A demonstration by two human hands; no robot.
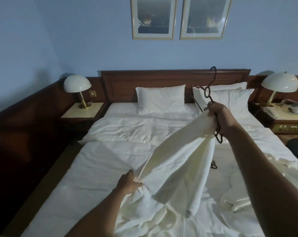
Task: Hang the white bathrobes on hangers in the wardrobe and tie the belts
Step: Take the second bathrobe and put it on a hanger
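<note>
Terry cloth like this white, thick bathrobe (177,161) is soft, limp and fairly heavy, so I judge it will sag and slide wherever I don't hold it. It lies partly on the white-sheeted bed (97,168), one stretch lifted taut between my two hands. My right hand (221,117) is raised over the bed, its grip closed round both a bunched end of the robe and the dark, thin wire hanger (208,93), whose hook points up toward the wooden headboard (144,79). My left hand (128,183) is low, near the mattress, clutching a fold of the cloth. The hanger looks stiff but light and likely to twist in the fingers. I'd take the robe by the collar and shoulder seams, where the fabric is doubled, to feed the hanger ends into the sleeves. A second dark hanger (213,165) seems to lie on the bed, mostly hidden.
</note>
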